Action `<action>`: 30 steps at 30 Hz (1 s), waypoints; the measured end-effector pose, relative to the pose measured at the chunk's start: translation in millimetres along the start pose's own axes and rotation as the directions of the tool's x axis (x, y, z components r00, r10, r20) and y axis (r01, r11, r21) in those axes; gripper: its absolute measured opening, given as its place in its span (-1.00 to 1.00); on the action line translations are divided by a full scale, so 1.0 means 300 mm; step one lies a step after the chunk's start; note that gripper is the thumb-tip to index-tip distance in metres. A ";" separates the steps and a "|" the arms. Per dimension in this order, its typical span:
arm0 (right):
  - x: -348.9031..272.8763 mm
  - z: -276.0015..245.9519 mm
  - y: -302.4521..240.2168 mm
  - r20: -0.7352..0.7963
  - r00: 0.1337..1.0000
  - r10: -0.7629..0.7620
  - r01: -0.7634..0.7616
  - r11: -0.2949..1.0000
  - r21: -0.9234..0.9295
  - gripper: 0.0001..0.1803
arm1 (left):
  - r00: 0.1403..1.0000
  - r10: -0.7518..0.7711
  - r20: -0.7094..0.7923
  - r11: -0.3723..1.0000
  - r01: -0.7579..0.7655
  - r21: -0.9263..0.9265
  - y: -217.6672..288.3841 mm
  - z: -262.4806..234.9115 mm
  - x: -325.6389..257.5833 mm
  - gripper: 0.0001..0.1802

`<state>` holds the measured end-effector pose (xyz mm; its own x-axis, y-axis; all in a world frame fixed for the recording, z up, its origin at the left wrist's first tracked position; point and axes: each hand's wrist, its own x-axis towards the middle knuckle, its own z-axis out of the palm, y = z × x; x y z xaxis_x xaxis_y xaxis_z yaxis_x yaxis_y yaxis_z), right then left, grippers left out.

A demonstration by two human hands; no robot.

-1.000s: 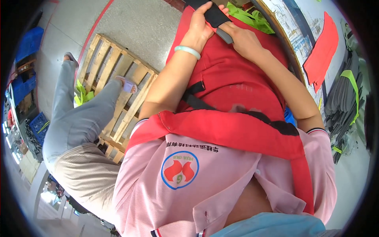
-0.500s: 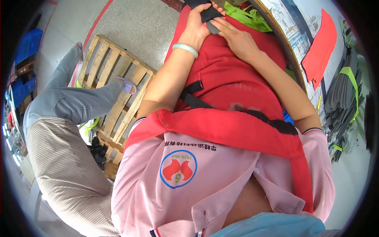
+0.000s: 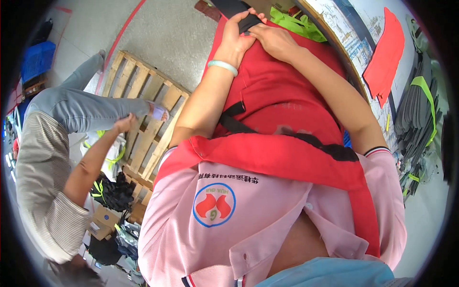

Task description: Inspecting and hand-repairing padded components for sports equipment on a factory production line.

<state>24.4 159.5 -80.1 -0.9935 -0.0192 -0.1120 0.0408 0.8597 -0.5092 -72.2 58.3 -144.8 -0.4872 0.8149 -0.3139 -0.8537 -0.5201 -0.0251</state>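
In front of the red apron (image 3: 287, 91) on me, my two hands meet at the top of the picture. My left hand (image 3: 234, 37), with a pale green bangle (image 3: 223, 66) at its wrist, is closed around a black piece of cloth-like material (image 3: 250, 22). A black strip (image 3: 231, 6) extends up past its fingers to the top edge. Bent fingers of my right hand (image 3: 276, 43) pinch the lower end of the same black piece, against the left palm. Only a sliver of grey shows between the hands; the rest is covered.
Bright green fabric (image 3: 299, 24) lies beyond my right hand. On the right table are red cut pieces (image 3: 385, 55) and grey strips (image 3: 416, 110) tied with green bands. A wooden pallet (image 3: 148, 91), black bundles (image 3: 112, 193) and another person (image 3: 48, 158) are at left.
My right fingers have gone from lying flat on a grey piece to pinching at the left palm; that piece is now mostly hidden. The other person has shifted left and reaches out an arm.
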 end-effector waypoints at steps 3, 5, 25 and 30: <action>0.044 0.026 0.049 0.039 0.997 -0.062 0.066 0.994 -0.087 -0.77 | 0.999 -0.001 -0.050 0.999 0.003 0.033 -0.016 0.023 -0.009 -0.84; 0.014 0.062 0.049 -0.113 0.973 -0.202 0.201 0.979 -0.022 -0.78 | 1.000 0.029 -0.010 0.999 -0.029 0.026 0.005 0.009 -0.021 -0.84; -0.020 -0.434 -0.224 0.086 0.989 0.120 -0.127 0.386 0.914 -0.60 | 0.926 -0.288 0.243 0.749 0.059 0.660 -0.096 0.423 -0.376 -0.73; -0.017 -0.652 -0.105 -0.276 0.941 0.197 0.141 0.512 0.847 -0.72 | 0.842 -0.539 -0.011 0.465 0.308 0.830 -0.233 0.284 -0.467 -0.53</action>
<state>7.5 232.3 103.4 -0.9561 0.2917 0.0296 -0.0293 0.0053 -0.9996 40.2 2.2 -18.0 0.0521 0.9639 -0.2612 -0.6994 0.2220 0.6794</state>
